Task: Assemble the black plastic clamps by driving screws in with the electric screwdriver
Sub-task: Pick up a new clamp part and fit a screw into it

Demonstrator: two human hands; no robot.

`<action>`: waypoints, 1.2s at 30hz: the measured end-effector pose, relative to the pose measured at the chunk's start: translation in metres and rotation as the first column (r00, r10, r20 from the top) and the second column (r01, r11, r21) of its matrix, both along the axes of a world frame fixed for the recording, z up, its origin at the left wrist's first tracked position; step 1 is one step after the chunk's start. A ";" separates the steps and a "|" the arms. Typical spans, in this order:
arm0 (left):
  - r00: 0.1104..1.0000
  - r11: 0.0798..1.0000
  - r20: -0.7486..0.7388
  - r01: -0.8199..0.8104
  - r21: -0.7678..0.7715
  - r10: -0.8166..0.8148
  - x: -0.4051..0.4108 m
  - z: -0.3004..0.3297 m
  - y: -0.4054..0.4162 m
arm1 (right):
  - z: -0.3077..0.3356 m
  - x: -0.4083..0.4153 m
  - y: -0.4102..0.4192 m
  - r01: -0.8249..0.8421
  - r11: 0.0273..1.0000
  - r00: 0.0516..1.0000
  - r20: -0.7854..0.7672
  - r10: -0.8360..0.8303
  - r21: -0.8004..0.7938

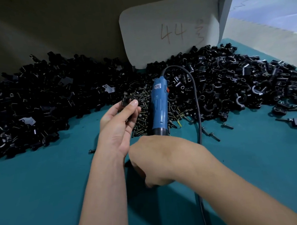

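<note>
Nearest, over bare teal desk (45, 195), right hand (157, 163) curled knuckles-up, fingers tucked underneath and hidden; whether anything was gripped there could not be told. Black cable (199, 120) trailing past that wrist toward the near edge. Just beyond, left hand (117, 121) raised palm-up, thumb and fingers pinching a small black clamp (126, 100) with a screw apparently seated in it. Close to the right of it, blue electric screwdriver (158, 108) standing nose-down, its dark tip end hidden behind the right hand, perhaps held there. Around its base, heap of loose screws (144, 119), a few strays scattered to the right. Judged as the step between seating a screw and driving it: clamp picked and presented, driver not yet on the screw head. Next move likely called for bringing bit and screw head into line, clamp held square so the screw would not cock. Open room only in the near teal stretch; farther back, deep piles of black clamp parts (228, 84) banked left and right, leaving a narrow bay around the driver. Behind the piles, pale card marked "44" (169, 28) leaning on the back wall, closing that side off.
</note>
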State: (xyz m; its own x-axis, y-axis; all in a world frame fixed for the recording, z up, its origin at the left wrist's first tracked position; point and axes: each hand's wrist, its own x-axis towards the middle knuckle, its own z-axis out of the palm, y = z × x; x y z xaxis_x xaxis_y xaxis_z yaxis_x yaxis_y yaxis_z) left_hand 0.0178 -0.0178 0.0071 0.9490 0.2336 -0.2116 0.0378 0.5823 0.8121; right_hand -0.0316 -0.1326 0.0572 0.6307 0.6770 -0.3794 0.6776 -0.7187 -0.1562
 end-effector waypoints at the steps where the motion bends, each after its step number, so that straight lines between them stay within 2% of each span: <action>1: 1.000 1.000 0.000 0.001 -0.004 -0.001 0.001 0.000 -0.001 | 0.003 0.004 -0.005 -0.027 0.999 0.999 -0.018 0.027 0.020; 3: 1.000 1.000 -0.001 0.011 -0.019 -0.011 0.001 0.000 -0.002 | 0.010 0.016 -0.019 0.001 0.989 0.993 -0.118 0.017 0.146; 5: 0.999 0.999 0.011 0.038 -0.020 -0.038 0.001 0.001 -0.002 | 0.016 0.031 -0.038 0.232 0.902 0.944 -0.306 -0.119 0.363; 6: 0.998 0.998 0.032 0.056 -0.021 -0.055 0.000 0.001 -0.002 | 0.018 0.039 -0.049 0.339 0.813 0.919 -0.353 -0.178 0.473; 8: 0.990 0.993 0.082 0.113 -0.030 -0.110 -0.002 0.003 -0.004 | 0.015 0.054 -0.068 0.438 0.604 0.899 -0.330 -0.289 0.666; 10: 0.978 0.982 0.111 0.184 -0.031 -0.179 -0.005 0.005 -0.008 | 0.008 0.064 -0.080 0.490 0.308 0.857 -0.386 -0.341 0.815; 11: 0.972 0.977 0.117 0.210 -0.036 -0.204 -0.006 0.006 -0.010 | 0.003 0.068 -0.083 0.516 0.153 0.831 -0.449 -0.329 0.843; 12: 0.967 0.972 0.120 0.231 -0.041 -0.225 -0.007 0.006 -0.012 | -0.001 0.072 -0.085 0.521 0.048 0.814 -0.479 -0.329 0.852; 13: 0.962 0.967 0.124 0.250 -0.043 -0.243 -0.008 0.006 -0.014 | -0.005 0.074 -0.085 0.505 0.001 0.809 -0.472 -0.351 0.863; 15: 0.953 0.960 0.139 0.278 -0.032 -0.271 -0.009 0.006 -0.017 | -0.011 0.077 -0.082 0.442 -0.023 0.820 -0.414 -0.395 0.897; 18: 0.948 0.957 0.145 0.288 -0.022 -0.282 -0.009 0.007 -0.020 | -0.014 0.074 -0.076 0.354 -0.006 0.841 -0.322 -0.434 0.935; 22: 0.952 0.962 0.141 0.272 0.012 -0.271 -0.009 0.008 -0.022 | -0.016 0.071 -0.073 0.332 -0.005 0.859 -0.304 -0.413 0.943; 28: 0.961 0.969 0.134 0.246 -0.018 -0.241 -0.007 0.002 -0.022 | -0.019 0.072 -0.071 0.296 0.078 0.884 -0.242 -0.400 0.952; 30: 0.960 0.968 0.144 0.250 -0.039 -0.242 -0.007 0.002 -0.021 | -0.022 0.074 -0.071 0.325 0.037 0.888 -0.292 -0.356 0.945; 32: 0.955 0.963 0.167 0.260 -0.071 -0.246 -0.006 0.002 -0.021 | -0.025 0.074 -0.071 0.401 -0.046 0.872 -0.397 -0.285 0.915; 34: 0.945 0.954 0.194 0.285 -0.096 -0.263 -0.006 0.002 -0.022 | -0.027 0.072 -0.070 0.508 -0.125 0.837 -0.523 -0.160 0.852; 36: 0.935 0.944 0.211 0.312 -0.109 -0.285 -0.006 0.002 -0.026 | -0.028 0.070 -0.068 0.617 -0.157 0.780 -0.625 0.000 0.771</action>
